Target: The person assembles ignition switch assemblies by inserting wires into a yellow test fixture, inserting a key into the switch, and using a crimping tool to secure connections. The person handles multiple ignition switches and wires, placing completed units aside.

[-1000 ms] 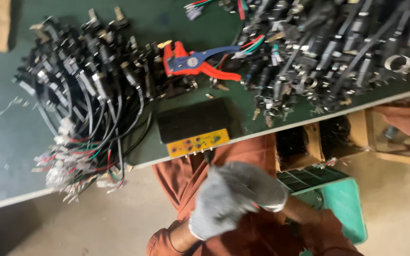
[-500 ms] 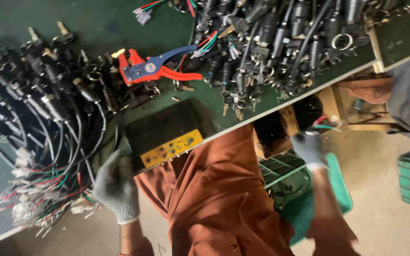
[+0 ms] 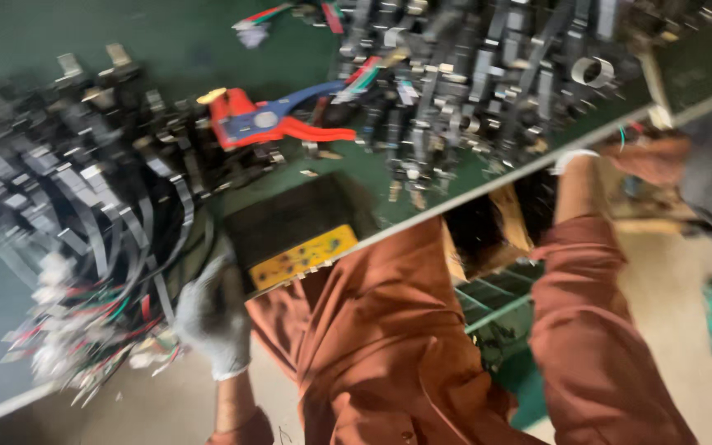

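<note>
Wire bundles (image 3: pixel 84 247), black with red, green and white tips, sprawl over the green table (image 3: pixel 166 33) right at its near edge, where my gloved left hand (image 3: pixel 212 317) rests beside them, fingers loosely curled on nothing. A black box with a yellow plate (image 3: pixel 294 239) sits just beside it. Red-and-blue pliers (image 3: pixel 278 124) lie between the two heaps. My right hand (image 3: pixel 570 161) reaches under the table edge; its fingers are hidden, so I cannot tell their state.

Left hand (image 3: pixel 212 317) gloved, fingers curled, low; right hand hidden, arm stretched forward.
</note>
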